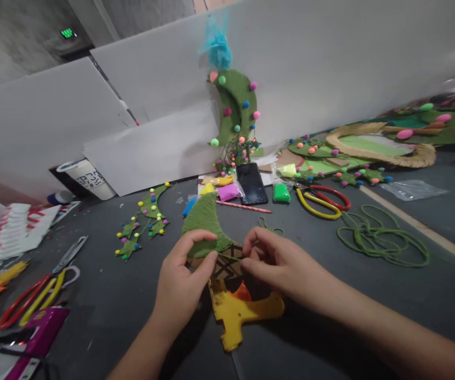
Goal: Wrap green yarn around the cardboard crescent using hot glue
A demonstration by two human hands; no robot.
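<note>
My left hand (pixel 190 266) is closed on a crescent shape (pixel 204 219) wound with green yarn, thumb and fingers at its lower edge. A taut strand of green yarn (pixel 233 258) runs from the crescent to my right hand (pixel 269 258), whose thumb and fingers pinch it. Brown, dark-lined board shows behind the strand. Just below both hands lies a yellow glue gun (pixel 247 312) with an orange trigger. A loose tangle of green yarn (pixel 381 237) rests to the right.
Red-and-yellow-handled scissors (pixel 322 203) lie at right, and another pair (pixel 39 295) at left. A phone (pixel 252 183), clay packs (pixel 281 193) and a striped pencil (pixel 245 206) sit beyond my hands. A decorated crescent (pixel 237 105) leans on the white board; a smaller one (pixel 152 203) lies left.
</note>
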